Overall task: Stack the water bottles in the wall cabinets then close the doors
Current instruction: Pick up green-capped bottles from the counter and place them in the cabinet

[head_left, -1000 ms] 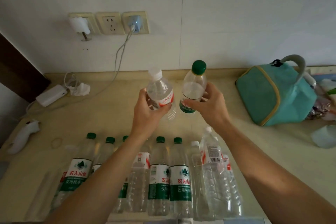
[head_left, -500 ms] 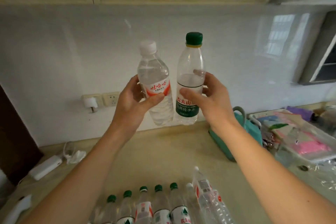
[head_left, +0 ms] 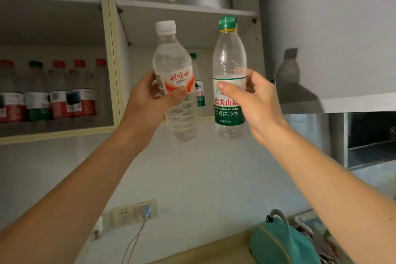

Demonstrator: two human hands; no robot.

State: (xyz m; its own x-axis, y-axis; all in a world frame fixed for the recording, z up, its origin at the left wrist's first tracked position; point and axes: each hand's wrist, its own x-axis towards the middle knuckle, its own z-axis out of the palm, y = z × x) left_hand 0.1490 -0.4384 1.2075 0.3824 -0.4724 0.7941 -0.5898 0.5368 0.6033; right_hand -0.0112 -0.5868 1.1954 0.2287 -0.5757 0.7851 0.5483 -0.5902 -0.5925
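Two bottles held upright (one each): left hand (head_left: 150,100) white-capped bottle (head_left: 173,75), right hand (head_left: 255,100) green-capped bottle (head_left: 229,66).

Dim, flat indoor light with a greenish cast. A bottle-shaped shadow (head_left: 289,70) falls on the open cabinet door (head_left: 334,28) at upper right. Bottles behind the glass (head_left: 53,90) at left are hazy. Edges bow with wide-angle distortion; everything's slightly soft.
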